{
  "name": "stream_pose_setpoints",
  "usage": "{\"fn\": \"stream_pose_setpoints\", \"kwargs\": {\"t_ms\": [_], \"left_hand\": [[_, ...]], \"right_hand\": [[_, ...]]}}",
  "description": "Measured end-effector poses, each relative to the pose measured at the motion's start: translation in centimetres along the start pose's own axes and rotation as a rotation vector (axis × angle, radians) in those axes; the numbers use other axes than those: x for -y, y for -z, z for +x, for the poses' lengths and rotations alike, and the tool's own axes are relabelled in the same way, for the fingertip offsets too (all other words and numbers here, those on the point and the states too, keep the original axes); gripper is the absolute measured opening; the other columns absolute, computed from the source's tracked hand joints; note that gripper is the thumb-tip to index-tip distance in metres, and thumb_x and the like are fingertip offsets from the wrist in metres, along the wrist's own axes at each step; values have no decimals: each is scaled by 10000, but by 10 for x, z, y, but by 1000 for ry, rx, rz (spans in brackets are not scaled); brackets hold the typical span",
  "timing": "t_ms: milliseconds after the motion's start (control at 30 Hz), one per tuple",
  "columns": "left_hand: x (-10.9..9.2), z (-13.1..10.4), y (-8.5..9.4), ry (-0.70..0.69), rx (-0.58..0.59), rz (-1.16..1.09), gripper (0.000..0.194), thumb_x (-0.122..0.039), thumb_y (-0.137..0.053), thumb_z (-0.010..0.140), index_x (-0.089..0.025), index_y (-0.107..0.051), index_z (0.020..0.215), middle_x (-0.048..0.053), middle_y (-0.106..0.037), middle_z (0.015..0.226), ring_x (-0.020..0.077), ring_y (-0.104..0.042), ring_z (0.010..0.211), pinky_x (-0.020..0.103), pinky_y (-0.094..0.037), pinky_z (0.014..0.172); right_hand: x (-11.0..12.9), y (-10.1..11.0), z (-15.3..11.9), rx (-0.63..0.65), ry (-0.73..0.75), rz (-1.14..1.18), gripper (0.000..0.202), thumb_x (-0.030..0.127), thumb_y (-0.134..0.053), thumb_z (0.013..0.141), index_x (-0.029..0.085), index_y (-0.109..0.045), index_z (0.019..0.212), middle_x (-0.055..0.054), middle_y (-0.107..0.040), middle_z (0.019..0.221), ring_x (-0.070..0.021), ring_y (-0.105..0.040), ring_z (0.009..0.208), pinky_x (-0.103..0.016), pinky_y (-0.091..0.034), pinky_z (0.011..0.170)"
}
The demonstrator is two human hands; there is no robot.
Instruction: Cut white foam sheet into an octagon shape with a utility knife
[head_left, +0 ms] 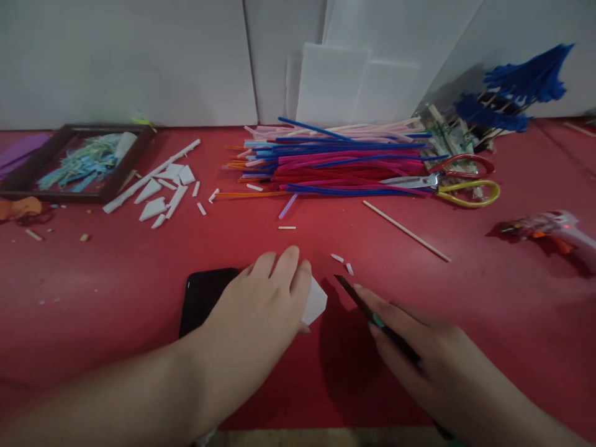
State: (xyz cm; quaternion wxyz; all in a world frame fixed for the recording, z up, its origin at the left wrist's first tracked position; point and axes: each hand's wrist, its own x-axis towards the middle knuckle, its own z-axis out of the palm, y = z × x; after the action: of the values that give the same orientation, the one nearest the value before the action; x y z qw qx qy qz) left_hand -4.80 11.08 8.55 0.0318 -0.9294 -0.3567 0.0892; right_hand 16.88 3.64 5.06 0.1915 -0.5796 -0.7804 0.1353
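My left hand [267,298] is closed around a small white piece [316,302], whose angular end sticks out to the right of the fingers. Under and beside that wrist lies a black phone [207,295], partly covered. My right hand [414,347] grips a dark craft knife [356,298] with a green part on it; the blade tip points up and left, a little to the right of the white piece and apart from it. Two small white offcuts [338,257] rest on the red table [261,397] just beyond the knife tip.
Colourful pipe cleaners [349,161] lie at the back, with scissors [433,180] on their right end. White scraps [153,208] and a dark frame [69,197] are left; a thin stick [405,230] and a glue gun [554,228] are right.
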Motion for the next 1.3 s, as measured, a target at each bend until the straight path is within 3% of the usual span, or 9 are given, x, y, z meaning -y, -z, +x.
{"fn": "stream_pose_setpoints", "kwargs": {"t_ms": [100,233,333,500,600,667,767,900,1300], "left_hand": [[9,2,-1,-144,38,-79,566,-131,-769,759,-162,-562,1285,129,-588,1332,276,-594,1140,390,-520,893],[7,5,0,-156,110,-75,438,-99,-703,808,-201,-593,1220,65,-660,1133,236,-649,932,357,-530,753],[-1,7,1,-106,101,-68,377,-185,-745,802,-200,-622,1159,59,-659,1050,248,-645,851,355,-531,652],[-14,6,1,30,10,-100,515,-454,-818,714,-183,-643,1115,44,-649,931,264,-643,792,362,-541,560],[-17,3,-1,29,-53,-88,552,-520,-822,672,-169,-666,1069,39,-651,896,258,-638,755,358,-538,520],[-18,1,-3,-6,-113,-78,581,-538,-816,674,-154,-671,1086,60,-672,989,257,-643,794,364,-554,543],[-20,-2,-6,-120,-179,-55,495,-407,-803,756,-128,-665,1141,90,-679,1153,256,-652,912,352,-575,631],[-24,-2,-11,-195,-162,-38,330,-194,-698,842,-107,-662,1158,91,-705,1111,246,-657,958,328,-569,671],[-23,0,-16,-246,-251,-35,290,-130,-565,872,-109,-691,1132,73,-723,1122,226,-654,988,321,-558,764]], "right_hand": [[2,-1,-1,43,-8,5,480,159,-385,921,160,-557,1369,-134,-728,1144,-214,-732,929,-325,-619,738],[0,-3,-2,102,-16,-68,487,156,-381,915,168,-570,1364,-92,-734,850,-188,-707,639,-315,-604,580],[-3,-3,-3,102,-7,-128,494,164,-392,918,206,-559,1381,-60,-703,773,-171,-672,567,-305,-590,556],[-1,-5,-3,71,-24,-54,507,155,-368,932,163,-499,1421,-94,-727,850,-165,-648,521,-309,-590,548],[2,-5,-3,109,-28,-3,497,150,-363,938,173,-509,1412,-80,-717,825,-152,-631,502,-275,-570,517],[3,-4,-2,118,-19,17,464,156,-365,941,167,-559,1362,-67,-700,784,-141,-623,497,-262,-568,529],[2,-3,-1,122,5,45,449,147,-367,926,148,-597,1312,-64,-693,774,-140,-647,546,-255,-574,558],[1,-3,1,118,10,63,471,127,-371,913,157,-584,1331,-69,-702,802,-150,-673,613,-262,-575,560],[2,-1,4,103,10,80,475,124,-378,894,159,-610,1307,-68,-713,799,-154,-689,634,-263,-577,576]]}}
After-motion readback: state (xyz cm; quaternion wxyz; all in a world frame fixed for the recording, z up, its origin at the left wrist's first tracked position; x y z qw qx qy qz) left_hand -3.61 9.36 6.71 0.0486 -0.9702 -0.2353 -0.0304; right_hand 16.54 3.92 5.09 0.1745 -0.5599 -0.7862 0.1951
